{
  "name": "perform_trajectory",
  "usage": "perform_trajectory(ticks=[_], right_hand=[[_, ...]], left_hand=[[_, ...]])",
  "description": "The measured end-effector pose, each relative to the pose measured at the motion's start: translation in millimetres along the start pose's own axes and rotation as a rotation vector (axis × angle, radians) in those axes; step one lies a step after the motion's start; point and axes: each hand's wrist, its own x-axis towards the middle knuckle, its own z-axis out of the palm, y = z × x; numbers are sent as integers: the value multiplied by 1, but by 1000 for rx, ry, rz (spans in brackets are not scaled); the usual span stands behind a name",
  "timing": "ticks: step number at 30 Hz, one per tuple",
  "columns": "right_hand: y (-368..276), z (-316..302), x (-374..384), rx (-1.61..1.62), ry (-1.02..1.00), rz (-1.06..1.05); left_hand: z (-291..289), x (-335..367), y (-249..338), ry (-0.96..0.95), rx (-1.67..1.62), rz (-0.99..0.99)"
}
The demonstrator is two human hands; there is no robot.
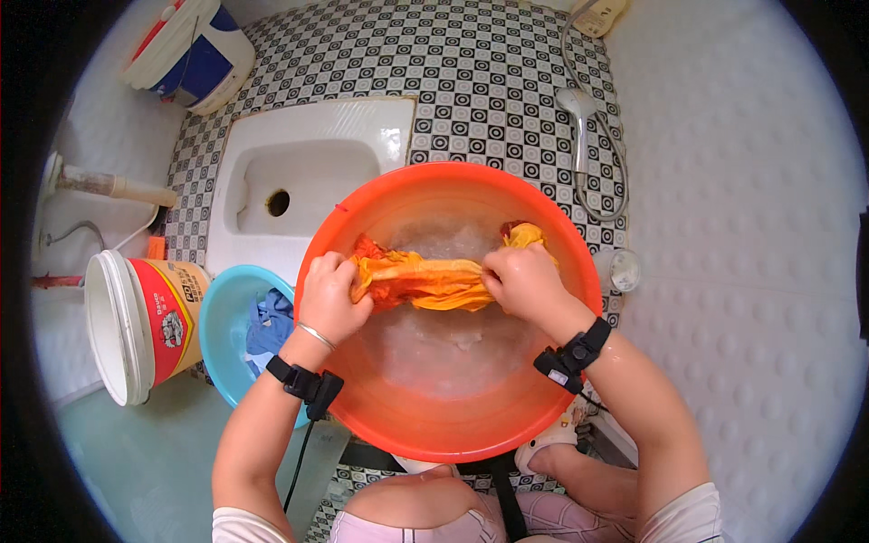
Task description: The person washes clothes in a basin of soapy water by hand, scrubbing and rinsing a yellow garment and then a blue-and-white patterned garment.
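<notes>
The orange and yellow cloth lies bunched into a wet rope across the middle of the orange basin, just above the cloudy wash water, and both hands are clenched on it. The left hand grips its left end, the right hand its right end, knuckles up, with the fabric pulled taut between them. To scrub it well, the judgement here is that the fists should stay close together, rub one fold against the other, and keep low over the water so that drips fall back into the basin rather than on the floor. Beside the basin on the left sits a blue basin holding blue clothes, and next to it a white bucket lying on its side. Beyond lie a white squat pan and a shower head on the checkered floor.
</notes>
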Motion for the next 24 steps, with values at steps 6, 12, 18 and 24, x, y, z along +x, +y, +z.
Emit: perform_trajectory(ticks=[6,12,18,24], right_hand=[[2,42,-17,-281,60,15],[-20,98,-48,-230,-151,-183],[-16,121,-37,-112,-161,-297],[-28,121,-1,-142,-268,-46]], left_hand=[[47,-14,19,-124,80,-1],[78,-38,29,-493,278,22],[115,-45,11,-604,197,5],[112,5,22,-663,30,-259]])
